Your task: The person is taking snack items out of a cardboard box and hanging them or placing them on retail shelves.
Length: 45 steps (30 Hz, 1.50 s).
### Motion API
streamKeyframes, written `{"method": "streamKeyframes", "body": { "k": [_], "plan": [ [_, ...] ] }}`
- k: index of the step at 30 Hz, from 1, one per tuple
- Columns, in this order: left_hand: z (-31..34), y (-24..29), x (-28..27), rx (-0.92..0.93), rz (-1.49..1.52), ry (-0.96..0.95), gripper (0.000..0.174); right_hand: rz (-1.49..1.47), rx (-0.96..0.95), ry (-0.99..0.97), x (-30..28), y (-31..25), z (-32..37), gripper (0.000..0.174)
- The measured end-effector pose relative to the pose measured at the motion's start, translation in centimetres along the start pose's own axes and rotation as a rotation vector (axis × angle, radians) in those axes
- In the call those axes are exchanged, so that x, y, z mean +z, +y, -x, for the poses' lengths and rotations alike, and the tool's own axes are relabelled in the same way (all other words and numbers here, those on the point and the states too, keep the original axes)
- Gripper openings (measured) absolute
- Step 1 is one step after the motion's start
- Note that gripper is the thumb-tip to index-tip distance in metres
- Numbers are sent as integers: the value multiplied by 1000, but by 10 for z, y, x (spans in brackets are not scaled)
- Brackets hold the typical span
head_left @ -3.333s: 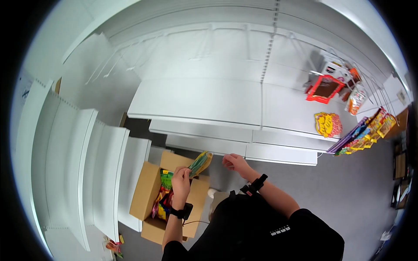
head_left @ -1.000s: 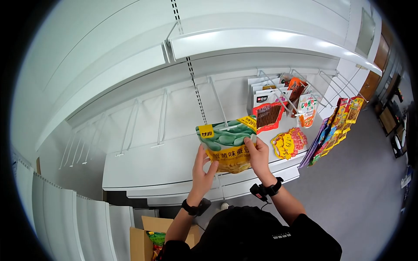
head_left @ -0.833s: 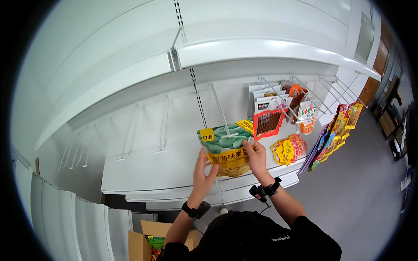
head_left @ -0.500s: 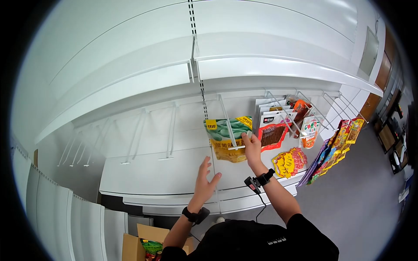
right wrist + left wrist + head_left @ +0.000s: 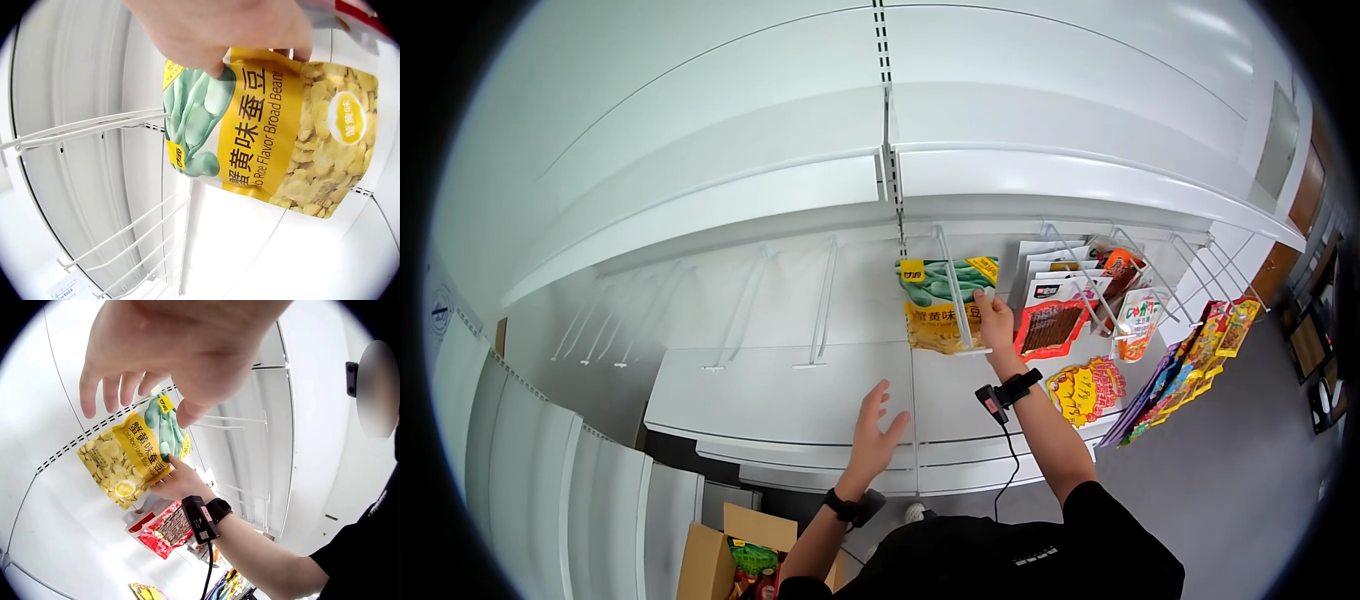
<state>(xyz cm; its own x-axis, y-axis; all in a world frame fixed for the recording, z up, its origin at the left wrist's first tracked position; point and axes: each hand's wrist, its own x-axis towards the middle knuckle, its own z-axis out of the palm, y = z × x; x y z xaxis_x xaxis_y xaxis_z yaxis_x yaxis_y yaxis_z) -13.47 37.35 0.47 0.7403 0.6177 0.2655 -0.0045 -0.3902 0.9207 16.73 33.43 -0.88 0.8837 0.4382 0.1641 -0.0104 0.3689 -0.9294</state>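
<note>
A yellow and green snack bag [image 5: 945,318] hangs upright at a wire display hook [image 5: 960,300] over the shelf. The right hand [image 5: 999,330] pinches the bag's right edge, thumb on its front, also visible in the right wrist view, where the hand [image 5: 231,31] is at the bag [image 5: 269,131]. The left hand [image 5: 874,435] is held away from the bag, below and to its left, fingers spread and holding nothing. In the left wrist view the left hand [image 5: 169,350] stands in front of the bag [image 5: 128,456] without gripping it.
Bare hooks [image 5: 820,310] line the back panel to the left. Red-and-white bags [image 5: 1055,318], an orange-white bag [image 5: 1137,322] and yellow packs hang at the right. Yellow-red cards [image 5: 1085,390] lie on the shelf. An open cardboard box [image 5: 705,562] with snacks stands at lower left.
The bag went from the box area up to the hook, held by both hands about a second ago. The left hand has since let go and drawn back; the bag sits farther back along the hook.
</note>
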Motion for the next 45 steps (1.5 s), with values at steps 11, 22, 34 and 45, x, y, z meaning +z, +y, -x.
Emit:
{"method": "streamKeyframes", "body": {
  "k": [11,22,34,45],
  "plan": [
    [56,-1,-2,-100,-32,120,52,350,35,63,-40,-13,59,48],
    [156,-18,-12,-312,-8,386,44,114,470,-110,-75,4,139,36],
    [248,-37,-14,-550,173,682,28,46,719,-403,-57,18,203,25],
    [316,-52,-27,-695,-14,926,26,141,944,-666,-11,67,247,28]
  ]
}}
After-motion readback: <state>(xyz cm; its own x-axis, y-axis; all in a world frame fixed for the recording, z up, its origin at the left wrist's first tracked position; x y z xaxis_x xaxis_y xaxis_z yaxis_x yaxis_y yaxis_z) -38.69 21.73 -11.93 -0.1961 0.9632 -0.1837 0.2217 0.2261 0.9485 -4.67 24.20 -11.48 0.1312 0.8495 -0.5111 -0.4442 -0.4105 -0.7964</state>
